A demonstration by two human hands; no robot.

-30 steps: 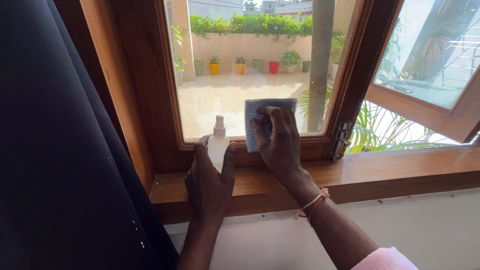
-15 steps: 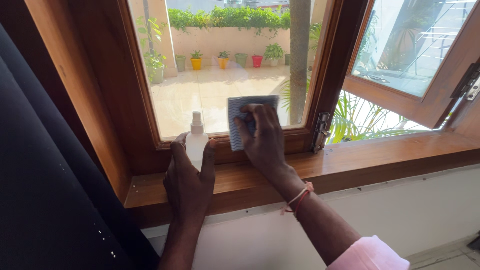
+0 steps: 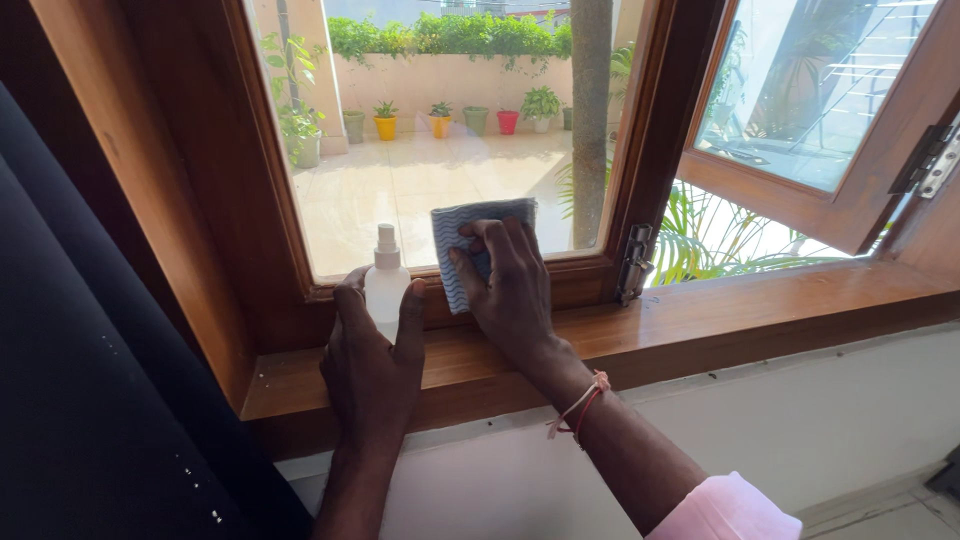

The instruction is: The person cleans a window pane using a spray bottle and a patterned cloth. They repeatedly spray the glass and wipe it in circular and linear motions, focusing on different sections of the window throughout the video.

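On the wooden window sill (image 3: 700,330), the left hand (image 3: 370,375) is wrapped around a small white spray bottle (image 3: 384,290), fingers and thumb closed about its body while the nozzle cap stands upright above them; the bottle is opaque, so what it holds cannot be told. Just beside it, the right hand (image 3: 510,290) presses a blue-and-white patterned cleaning cloth (image 3: 462,240) flat against the lower part of the fixed window pane (image 3: 420,170) and its wooden frame (image 3: 270,200), the fingers spread over the cloth and curled a little at its left edge. The cloth's top edge shows above the fingertips, and its lower edge reaches the bottom rail of the frame. A pink and red thread bracelet (image 3: 578,408) circles the right wrist, and a pink sleeve (image 3: 730,508) covers the forearm lower down. To the right, a second window sash (image 3: 830,130) is swung open on a metal hinge (image 3: 632,265), with palm leaves (image 3: 730,250) showing in the gap. Through the glass lies a sunlit tiled terrace with a row of flowerpots (image 3: 440,122) in yellow, green and red, each holding a small green plant, set along a low wall topped by a hedge. A dark curtain (image 3: 90,400) hangs at the left.
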